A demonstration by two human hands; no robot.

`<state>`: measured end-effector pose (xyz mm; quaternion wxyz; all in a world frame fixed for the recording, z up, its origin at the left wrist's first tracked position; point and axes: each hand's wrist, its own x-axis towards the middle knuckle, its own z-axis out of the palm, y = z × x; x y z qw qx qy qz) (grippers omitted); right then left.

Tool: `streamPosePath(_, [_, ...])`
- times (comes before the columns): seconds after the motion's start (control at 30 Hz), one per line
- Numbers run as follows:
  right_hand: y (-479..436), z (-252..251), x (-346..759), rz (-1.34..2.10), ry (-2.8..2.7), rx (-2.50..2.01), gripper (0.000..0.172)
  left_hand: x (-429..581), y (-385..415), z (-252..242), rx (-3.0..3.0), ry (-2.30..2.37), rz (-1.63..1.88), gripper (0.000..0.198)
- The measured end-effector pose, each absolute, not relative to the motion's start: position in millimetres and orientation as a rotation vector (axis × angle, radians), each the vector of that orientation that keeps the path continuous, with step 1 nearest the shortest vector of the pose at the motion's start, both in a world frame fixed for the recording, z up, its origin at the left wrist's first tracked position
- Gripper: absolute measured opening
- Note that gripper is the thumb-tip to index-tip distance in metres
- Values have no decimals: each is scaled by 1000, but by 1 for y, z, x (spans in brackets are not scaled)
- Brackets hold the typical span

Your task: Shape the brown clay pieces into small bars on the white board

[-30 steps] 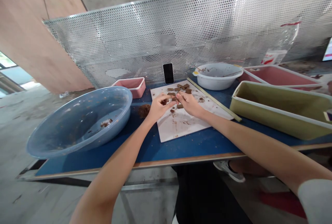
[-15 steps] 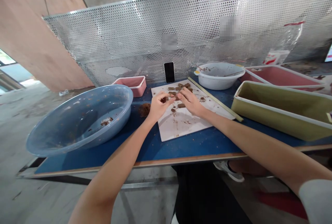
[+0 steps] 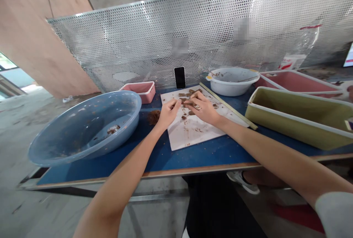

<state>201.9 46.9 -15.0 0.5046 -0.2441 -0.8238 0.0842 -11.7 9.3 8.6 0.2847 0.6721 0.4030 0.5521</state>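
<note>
Centre frame, above the white board (image 3: 180, 140), my right hand (image 3: 205, 109) pinches a brown clay-like piece (image 3: 188, 103); my left hand (image 3: 168, 113) curls narrowly beside it, grip unclear. Light, even pressure should spare its edges.

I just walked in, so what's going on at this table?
A person works bare-handed over a white board on a blue table. The right grip seems to be touching a brown piece; the left grip is close by, and whether it holds anything is unclear. More brown pieces lie on the board, and a brown clump sits on the table to its left.
</note>
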Motion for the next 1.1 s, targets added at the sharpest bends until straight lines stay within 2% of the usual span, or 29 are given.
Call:
streamPosePath(0.37, [50,-17,201,203,-1931,-545,34,-15,19,2,1593,970,1352,44])
streamPosePath(0.7, [50,-17,203,169,-1926,-572,28,-14,17,3,1587,995,1321,57])
streamPosePath(1.1, [53,-20,201,78,-1947,-477,24,-15,18,1,1544,974,1312,57])
